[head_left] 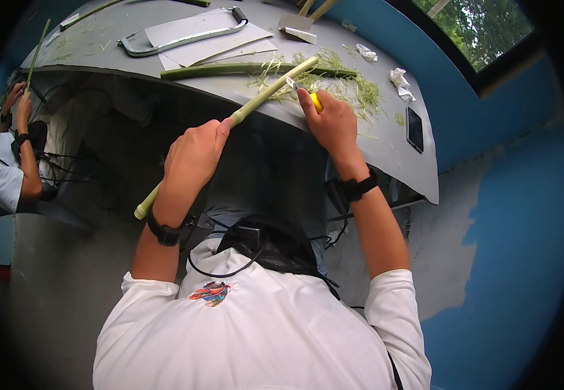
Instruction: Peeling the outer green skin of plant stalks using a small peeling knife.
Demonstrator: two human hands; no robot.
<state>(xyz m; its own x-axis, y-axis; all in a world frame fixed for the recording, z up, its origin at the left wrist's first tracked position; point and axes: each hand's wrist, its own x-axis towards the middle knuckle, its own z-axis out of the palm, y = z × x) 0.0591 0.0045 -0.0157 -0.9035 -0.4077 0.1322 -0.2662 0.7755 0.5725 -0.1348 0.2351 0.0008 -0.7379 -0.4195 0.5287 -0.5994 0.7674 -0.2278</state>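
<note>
- Head view: the left hand [194, 156] is closed in a fist around a long pale green bamboo stick [230, 123], gripping it near its middle; the stick slants from below the left wrist up to the grey table top [386, 130], where its far end rests.
- The right hand [334, 120] is clamped on a yellow-handled utility knife [308, 94]; its short blade touches the upper part of the stick, just beside the table's near edge.
- Thin green shavings [353, 88] lie scattered on the table around the stick's far end.
- A second, darker green stalk [243, 68] lies flat across the table behind the first.
- White paper sheets [210, 39] lie further back, with a grey metal hacksaw frame [184, 36] on top of them.
- Two crumpled white paper scraps [399, 81] sit near the right edge, and a flat black phone [415, 129] lies just beyond them, close to the rim.
- A small colourful print [210, 292] sits on the chest of the white shirt; its design is too small to make out.
- Black bands circle both wrists, and cables run down to a dark pouch at the chest.
- At the far left another person's hands [18, 104] hold a thin green strip [35, 55] upright; their body is cut off by the frame's edge.
- The space under the table is in shadow and hard to read.
</note>
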